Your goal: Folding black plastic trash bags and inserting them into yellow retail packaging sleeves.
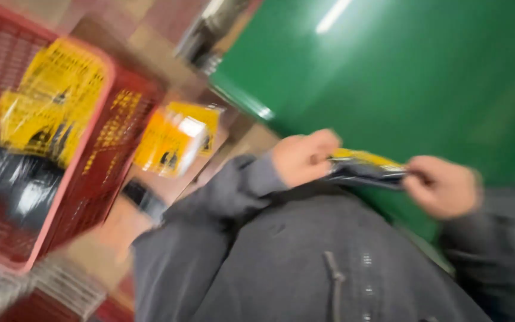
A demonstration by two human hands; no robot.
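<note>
The view is blurred by motion. My left hand (pixel 302 156) and my right hand (pixel 442 186) both grip a flat plastic packet (pixel 365 167), yellow on top and dark underneath, one hand at each end. I hold it close to my body, just above the near edge of a green table (pixel 400 71). Grey sleeves cover both my arms.
A red plastic crate (pixel 90 155) stands at the left and holds yellow-and-black packets (pixel 52 98) over dark wrapped ones. Another yellow packet (pixel 171 140) lies on the floor beside the crate. A second crate's rim (pixel 43 292) shows at the bottom left.
</note>
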